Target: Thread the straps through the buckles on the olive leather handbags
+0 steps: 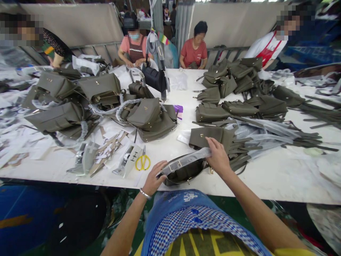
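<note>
A dark olive handbag (186, 174) lies at the table's front edge before me, its opening facing up. Across its top runs a strap in clear plastic wrap (186, 159), with gold buckles showing through. My left hand (153, 178) is closed on the left end of the bag, thumb on the near side and fingers on the far side. At the other end, my right hand (217, 154) grips the wrapped strap; its fingertips are partly hidden. Just behind the bag lies an olive flap piece with a gold fitting (205, 137).
Yellow-handled scissors (143, 163) and plastic-wrapped hardware (126, 160) lie left of the bag. Olive handbags are piled at left (61, 119) and right (239, 80). Loose olive straps (277, 140) spread rightward. A black bag (154, 78) hangs at the back; several people work across the table.
</note>
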Tool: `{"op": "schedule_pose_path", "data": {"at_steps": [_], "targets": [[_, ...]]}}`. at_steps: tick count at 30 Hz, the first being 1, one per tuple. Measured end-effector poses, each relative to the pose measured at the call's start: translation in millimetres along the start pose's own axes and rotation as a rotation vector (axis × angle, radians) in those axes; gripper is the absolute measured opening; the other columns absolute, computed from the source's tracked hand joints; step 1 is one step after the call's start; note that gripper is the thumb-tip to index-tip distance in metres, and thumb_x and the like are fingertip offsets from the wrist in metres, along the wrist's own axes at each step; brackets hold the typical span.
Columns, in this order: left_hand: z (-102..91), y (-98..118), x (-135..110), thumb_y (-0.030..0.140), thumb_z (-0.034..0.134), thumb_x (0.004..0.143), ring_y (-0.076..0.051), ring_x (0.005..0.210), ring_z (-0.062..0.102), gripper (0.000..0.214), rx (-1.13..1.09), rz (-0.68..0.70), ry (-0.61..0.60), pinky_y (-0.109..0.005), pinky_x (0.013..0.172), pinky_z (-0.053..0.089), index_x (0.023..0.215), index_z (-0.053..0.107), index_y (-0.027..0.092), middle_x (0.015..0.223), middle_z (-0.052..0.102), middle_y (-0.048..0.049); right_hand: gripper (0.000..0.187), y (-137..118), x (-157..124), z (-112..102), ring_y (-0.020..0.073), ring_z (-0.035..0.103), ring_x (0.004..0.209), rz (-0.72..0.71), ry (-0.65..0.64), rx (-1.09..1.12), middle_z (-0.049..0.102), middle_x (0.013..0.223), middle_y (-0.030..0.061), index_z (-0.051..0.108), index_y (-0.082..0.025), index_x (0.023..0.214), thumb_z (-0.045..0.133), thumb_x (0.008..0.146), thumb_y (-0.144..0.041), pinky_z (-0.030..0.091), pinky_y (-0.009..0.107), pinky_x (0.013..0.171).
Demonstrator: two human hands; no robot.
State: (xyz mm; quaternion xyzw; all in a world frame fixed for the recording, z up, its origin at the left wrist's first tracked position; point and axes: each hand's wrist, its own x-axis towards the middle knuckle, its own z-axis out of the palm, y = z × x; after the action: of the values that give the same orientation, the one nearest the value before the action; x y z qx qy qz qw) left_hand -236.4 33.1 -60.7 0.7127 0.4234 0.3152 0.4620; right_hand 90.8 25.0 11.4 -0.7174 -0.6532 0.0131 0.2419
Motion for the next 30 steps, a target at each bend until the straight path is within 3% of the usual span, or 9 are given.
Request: {"op": "schedule_pose_path", "data": {"at_steps": [3,5,6,9,12,16,20,25,30], "targets": [[-2.1,-6,-12,0.039,0.069,0.074,-0.026,0.127,0.045,0.066,0.018,-0.052,0.016,-0.042,0.102,0.044,0.134,0.045,0.027,0.138,0.049,-0.0101,0.067,-18,-24,-10,0.0302,0.045,0.122,-0.052,0.176,0.055,0.049,0.133,0.0144,0.039,-0.019,0.136,0.062,0.073,-0.013,0.039,0.046,0.104],[0.1,-11,-20,0.036,0.068,0.075,-0.023,0.115,0.056,0.057,0.021,-0.125,0.092,-0.04,0.095,0.05,0.129,0.049,0.026,0.127,0.056,-0.009,0.053,-27,-48,-10,0.0263,0.054,0.11,-0.158,0.262,0.191,0.058,0.118,0.0123,0.048,-0.022,0.126,0.065,0.076,-0.017,0.045,0.042,0.097],[2.0,-14,-23,0.035,0.067,0.076,-0.021,0.107,0.06,0.049,0.028,-0.151,0.134,-0.039,0.092,0.051,0.122,0.054,0.025,0.119,0.06,-0.008,0.044,-31,-59,-7,0.0234,0.059,0.1,-0.209,0.231,0.279,0.062,0.107,0.0101,0.052,-0.023,0.119,0.065,0.077,-0.018,0.049,0.038,0.091],[8.4,-20,-25,0.033,0.068,0.075,-0.02,0.093,0.064,0.028,0.037,-0.184,0.207,-0.037,0.088,0.053,0.1,0.065,0.021,0.101,0.066,-0.0057,0.027,-45,-78,10,0.0179,0.063,0.085,-0.27,-0.193,0.491,0.067,0.095,0.0065,0.056,-0.023,0.111,0.059,0.084,-0.024,0.052,0.03,0.077],[12.9,-19,-19,0.032,0.071,0.072,-0.019,0.089,0.064,0.022,0.003,-0.195,0.211,-0.035,0.084,0.054,0.09,0.067,0.02,0.096,0.067,-0.0049,0.035,-66,-69,37,0.0215,0.064,0.093,-0.194,-0.541,0.505,0.068,0.104,0.0096,0.058,-0.02,0.113,0.058,0.084,-0.04,0.051,0.033,0.081],[16.2,-16,-12,0.029,0.072,0.069,-0.017,0.084,0.064,0.02,-0.06,-0.213,0.212,-0.032,0.079,0.056,0.086,0.067,0.02,0.09,0.066,-0.0034,0.041,-95,-49,78,0.0264,0.065,0.088,-0.196,-0.668,0.405,0.071,0.094,0.0118,0.066,-0.016,0.098,0.066,0.075,-0.049,0.049,0.034,0.077],[15.8,-11,-8,0.028,0.072,0.068,-0.016,0.082,0.063,0.019,-0.103,-0.209,0.23,-0.031,0.075,0.058,0.083,0.067,0.018,0.089,0.064,-0.0038,0.024,-109,-42,96,0.0248,0.065,0.084,-0.205,-0.677,0.38,0.072,0.087,0.0131,0.069,-0.013,0.09,0.065,0.079,-0.033,0.046,0.03,0.072],[0.9,30,2,0.032,0.072,0.07,-0.017,0.083,0.062,0.022,-0.159,-0.19,0.204,-0.029,0.073,0.057,0.087,0.069,0.017,0.091,0.064,-0.0059,0.019,-110,-20,56,0.0192,0.061,0.066,-0.169,-0.672,0.46,0.068,0.071,0.0064,0.067,-0.015,0.073,0.062,0.08,-0.032,0.041,0.027,0.062],[-23.5,99,13,0.034,0.066,0.077,-0.016,0.084,0.062,0.026,-0.138,-0.121,0.117,-0.027,0.074,0.055,0.099,0.069,0.021,0.097,0.065,-0.0062,0.025,-106,13,-3,0.0191,0.059,0.08,-0.127,-0.743,0.849,0.068,0.084,0.0029,0.068,-0.016,0.088,0.058,0.083,-0.039,0.044,0.029,0.073]]}}
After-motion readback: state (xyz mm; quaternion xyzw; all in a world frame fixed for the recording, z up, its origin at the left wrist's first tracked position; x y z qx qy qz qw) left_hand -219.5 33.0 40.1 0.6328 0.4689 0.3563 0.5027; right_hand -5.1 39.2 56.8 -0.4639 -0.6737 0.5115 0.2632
